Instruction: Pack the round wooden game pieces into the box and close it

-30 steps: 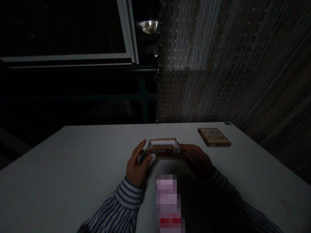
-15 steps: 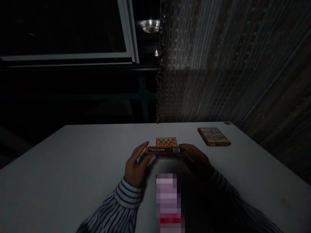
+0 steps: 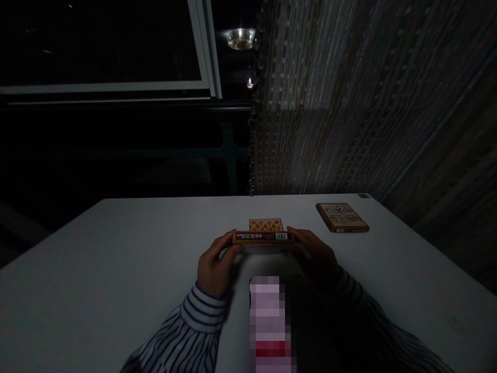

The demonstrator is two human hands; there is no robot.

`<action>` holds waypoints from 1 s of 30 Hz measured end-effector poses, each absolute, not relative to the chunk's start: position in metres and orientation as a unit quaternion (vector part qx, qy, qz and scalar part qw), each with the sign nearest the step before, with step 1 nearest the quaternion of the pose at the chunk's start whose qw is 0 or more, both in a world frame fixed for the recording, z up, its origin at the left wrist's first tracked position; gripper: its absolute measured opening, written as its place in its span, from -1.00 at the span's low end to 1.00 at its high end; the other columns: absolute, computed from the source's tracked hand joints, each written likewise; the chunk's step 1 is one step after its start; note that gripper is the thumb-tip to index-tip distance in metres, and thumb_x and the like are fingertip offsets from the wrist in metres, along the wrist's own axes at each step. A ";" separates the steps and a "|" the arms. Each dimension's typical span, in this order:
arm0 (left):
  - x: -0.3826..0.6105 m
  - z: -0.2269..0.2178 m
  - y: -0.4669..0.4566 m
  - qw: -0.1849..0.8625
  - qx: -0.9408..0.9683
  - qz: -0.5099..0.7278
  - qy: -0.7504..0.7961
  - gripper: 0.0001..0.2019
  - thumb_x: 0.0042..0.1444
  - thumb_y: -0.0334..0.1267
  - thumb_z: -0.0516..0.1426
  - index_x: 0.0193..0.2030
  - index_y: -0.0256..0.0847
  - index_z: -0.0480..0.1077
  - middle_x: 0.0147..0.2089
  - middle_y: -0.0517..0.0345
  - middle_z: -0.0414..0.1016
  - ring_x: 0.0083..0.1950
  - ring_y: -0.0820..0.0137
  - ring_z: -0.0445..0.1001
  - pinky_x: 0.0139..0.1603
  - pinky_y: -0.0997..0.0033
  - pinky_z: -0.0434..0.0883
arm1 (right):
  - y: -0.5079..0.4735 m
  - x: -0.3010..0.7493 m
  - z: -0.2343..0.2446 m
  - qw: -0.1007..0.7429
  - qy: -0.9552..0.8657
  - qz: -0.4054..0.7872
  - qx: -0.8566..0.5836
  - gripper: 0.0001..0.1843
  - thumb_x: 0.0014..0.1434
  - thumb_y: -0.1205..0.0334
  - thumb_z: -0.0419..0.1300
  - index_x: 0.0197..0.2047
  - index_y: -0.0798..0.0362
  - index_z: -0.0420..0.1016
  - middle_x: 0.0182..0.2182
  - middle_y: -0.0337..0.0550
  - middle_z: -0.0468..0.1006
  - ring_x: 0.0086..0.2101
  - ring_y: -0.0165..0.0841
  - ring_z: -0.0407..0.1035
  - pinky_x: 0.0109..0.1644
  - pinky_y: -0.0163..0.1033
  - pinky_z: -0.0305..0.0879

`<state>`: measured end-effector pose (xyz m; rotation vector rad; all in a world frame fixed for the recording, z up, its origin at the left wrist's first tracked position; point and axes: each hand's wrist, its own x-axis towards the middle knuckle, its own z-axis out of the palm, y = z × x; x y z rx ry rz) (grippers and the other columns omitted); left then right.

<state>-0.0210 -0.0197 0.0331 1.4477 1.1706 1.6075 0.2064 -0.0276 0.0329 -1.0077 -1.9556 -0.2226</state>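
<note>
A shallow brown box [image 3: 264,237], with a barcode and small print on its near side, is held level between both my hands just over the table. My left hand [image 3: 215,265] grips its left end, thumb below and fingers above. My right hand [image 3: 316,255] has the right end, its thumb in dark shadow. Right behind the box shows a block of Chinese chess pieces [image 3: 266,225] with red characters in rows; its near part is hidden by the box.
A flat brown box lid [image 3: 341,216] with printed characters lies at the right rear of the white table [image 3: 128,243]. A blurred-out pinkish rectangle [image 3: 267,316] is nearest me. A string curtain [image 3: 310,129] hangs behind the table, beside a dark window [image 3: 101,46].
The brown box has risen slightly and its near side faces me more. The pieces that showed beneath it are now hidden. My left fingers have closed further around its end.
</note>
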 end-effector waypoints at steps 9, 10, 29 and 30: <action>-0.022 0.025 -0.015 0.333 0.536 0.626 0.459 -0.68 -0.09 -0.21 0.19 -0.14 -0.20 0.46 -0.14 0.11 0.51 -0.06 0.28 0.42 0.01 0.34 0.33 | -0.025 0.204 0.029 0.456 -0.787 -0.055 -0.413 -0.58 0.18 0.17 0.01 0.10 0.11 0.23 -0.15 -0.01 0.48 -0.16 -0.33 0.38 -0.14 -0.23 0.38; -0.022 0.025 -0.015 0.333 0.534 0.628 0.458 -0.69 -0.08 -0.21 0.18 -0.14 -0.20 0.46 -0.14 0.11 0.51 -0.06 0.29 0.42 0.01 0.34 0.33 | -0.025 0.204 0.029 0.455 -0.785 -0.049 -0.418 -0.57 0.18 0.17 0.00 0.10 0.10 0.22 -0.15 -0.01 0.47 -0.16 -0.33 0.38 -0.14 -0.22 0.38; -0.017 0.029 -0.015 0.372 0.491 0.636 0.464 -0.64 -0.12 -0.17 0.20 -0.16 -0.28 0.45 -0.18 0.05 0.52 -0.11 0.28 0.45 -0.03 0.30 0.36 | -0.017 0.208 0.013 0.433 -0.799 -0.028 -0.417 -0.59 0.15 0.22 0.03 0.08 0.11 0.22 -0.11 0.05 0.46 -0.11 -0.27 0.35 -0.09 -0.16 0.36; -0.017 0.028 -0.015 0.372 0.492 0.637 0.463 -0.64 -0.11 -0.17 0.20 -0.15 -0.28 0.45 -0.18 0.05 0.52 -0.11 0.28 0.45 -0.03 0.31 0.36 | -0.017 0.208 0.013 0.430 -0.800 -0.028 -0.418 -0.59 0.15 0.22 0.03 0.08 0.11 0.22 -0.11 0.06 0.46 -0.11 -0.27 0.35 -0.10 -0.15 0.36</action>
